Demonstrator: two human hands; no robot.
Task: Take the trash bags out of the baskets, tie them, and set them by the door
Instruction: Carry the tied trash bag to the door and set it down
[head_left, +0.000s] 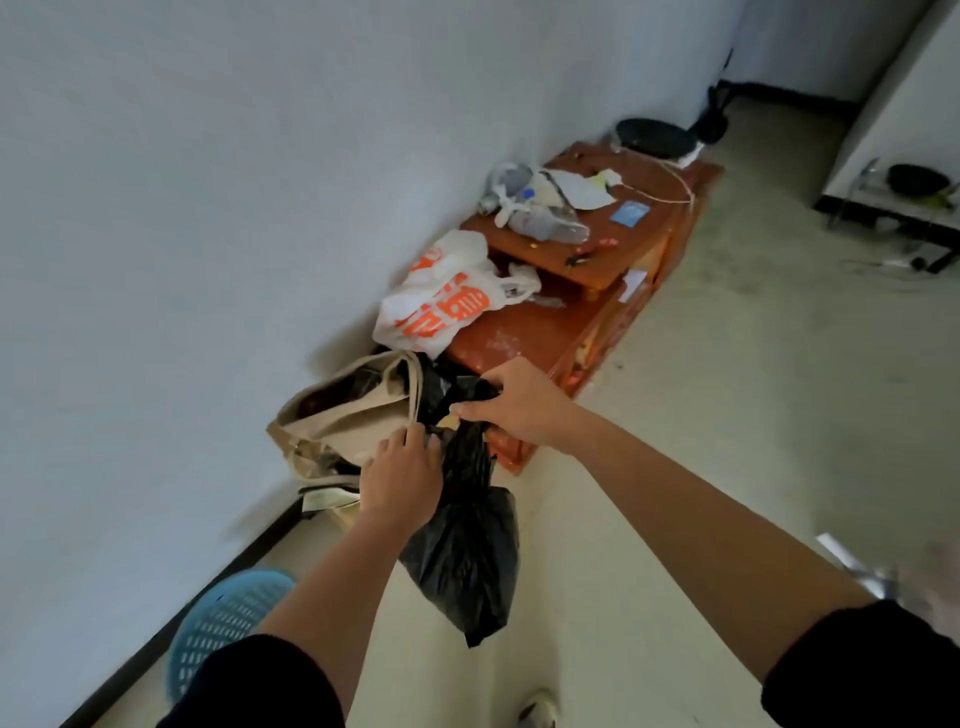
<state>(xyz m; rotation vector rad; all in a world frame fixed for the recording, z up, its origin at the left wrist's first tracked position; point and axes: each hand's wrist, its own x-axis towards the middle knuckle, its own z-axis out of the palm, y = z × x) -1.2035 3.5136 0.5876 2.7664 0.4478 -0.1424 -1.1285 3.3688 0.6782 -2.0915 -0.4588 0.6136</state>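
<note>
One bag (462, 551) hangs above the floor, clear of the basket (223, 623), its neck pinched by left hand (402, 478) and right hand (511, 410): removed, seemingly mid-tie, not yet at any door.

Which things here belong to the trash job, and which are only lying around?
Job in hand:
- black trash bag, held near its top by the left hand and the right hand
- blue basket

Lying about:
- beige tote bag
- white bag with orange print
- wooden table
- black pan
</note>
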